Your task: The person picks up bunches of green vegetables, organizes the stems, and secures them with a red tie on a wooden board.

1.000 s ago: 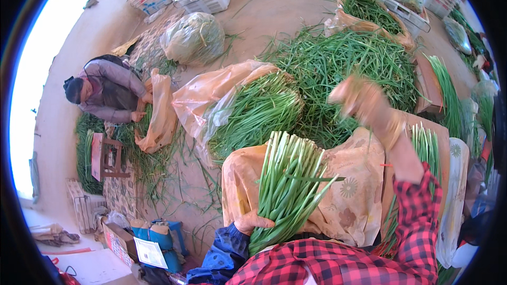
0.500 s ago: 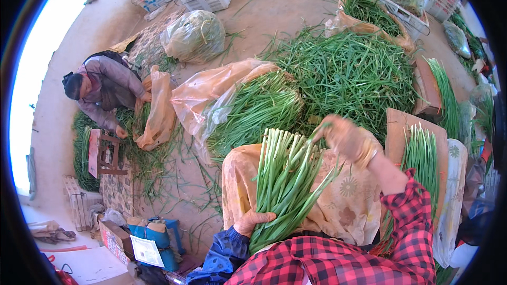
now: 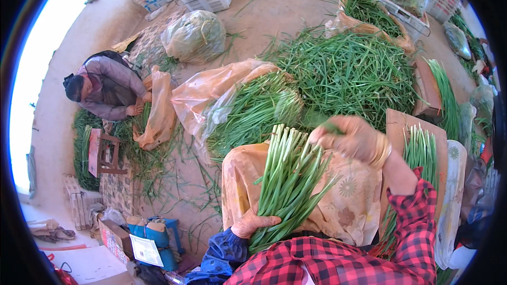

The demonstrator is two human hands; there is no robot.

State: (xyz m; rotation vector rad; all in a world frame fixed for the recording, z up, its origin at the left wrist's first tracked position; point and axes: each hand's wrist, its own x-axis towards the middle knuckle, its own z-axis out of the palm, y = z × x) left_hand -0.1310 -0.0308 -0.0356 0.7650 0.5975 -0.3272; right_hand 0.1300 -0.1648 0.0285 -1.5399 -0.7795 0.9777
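Note:
My left hand is wrapped around the lower, leafy part of a bunch of garlic chives. The bunch leans upright over my lap, its pale cut ends pointing away from me. My right hand hovers just right of those pale ends, fingers curled together and smeared by motion. A green blur shows at its fingertips, too indistinct to name. A patterned tan cloth covers my lap under both hands.
A large heap of loose chives lies ahead, beside chives in an orange plastic bag. On my right, a board holds a sorted bunch. At the left, another person bends over greens near a small wooden stool.
My right hand has moved slightly right and up off the stalk ends. The bunch has shifted a little with my left hand. The other person's hand has drawn up toward the bag.

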